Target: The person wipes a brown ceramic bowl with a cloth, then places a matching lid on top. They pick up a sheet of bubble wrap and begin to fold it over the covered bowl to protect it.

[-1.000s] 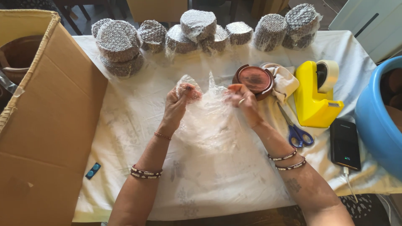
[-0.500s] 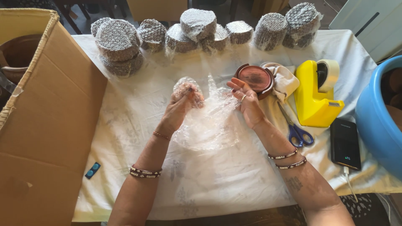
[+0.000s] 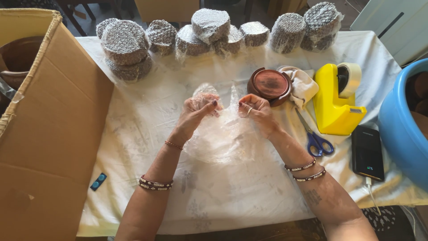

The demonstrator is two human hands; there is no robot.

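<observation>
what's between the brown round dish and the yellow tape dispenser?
In the head view, a crumpled cream cloth lies between the brown dish and the yellow tape dispenser, touching the dish's rim.

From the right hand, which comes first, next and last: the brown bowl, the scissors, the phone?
From the right hand:
1. Brown bowl, just above it.
2. Scissors, to its right, lower.
3. Phone, farthest right, by the blue tub.

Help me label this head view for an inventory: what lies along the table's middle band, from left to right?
Cardboard box → left hand → right hand, both on the clear plastic sheet → blue-handled scissors → yellow tape dispenser → black phone → blue tub.
</observation>
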